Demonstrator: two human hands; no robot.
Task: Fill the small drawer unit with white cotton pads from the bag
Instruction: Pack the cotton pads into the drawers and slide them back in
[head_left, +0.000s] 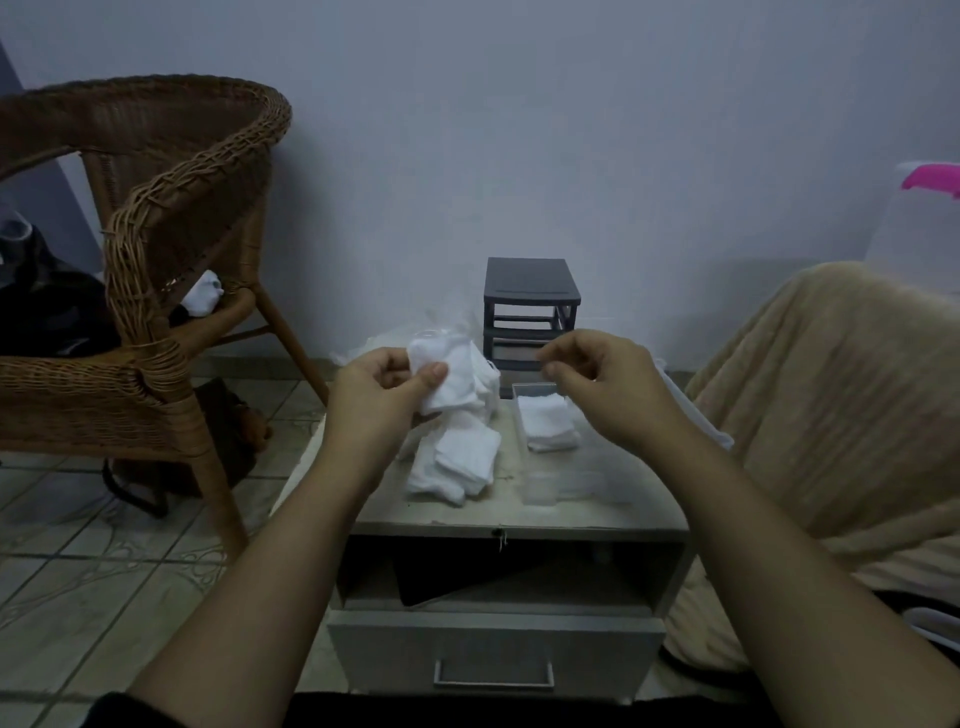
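Head view: cotton pads, loose drawer, grey unit on a small table.
Dark grey plastic drawer unit, boxy, at 12 o'clock on the pale table. Clear rectangular drawer lies out in front of it and holds a stack of square white pads. Crinkled clear bag at 10 o'clock. Soft heap of loose pads at 8 o'clock. Left hand grips a bunch of pads, thumb clamped on it. Right hand hovers over the drawer, fingers curled, thumb and forefinger slightly apart, nothing seen between.
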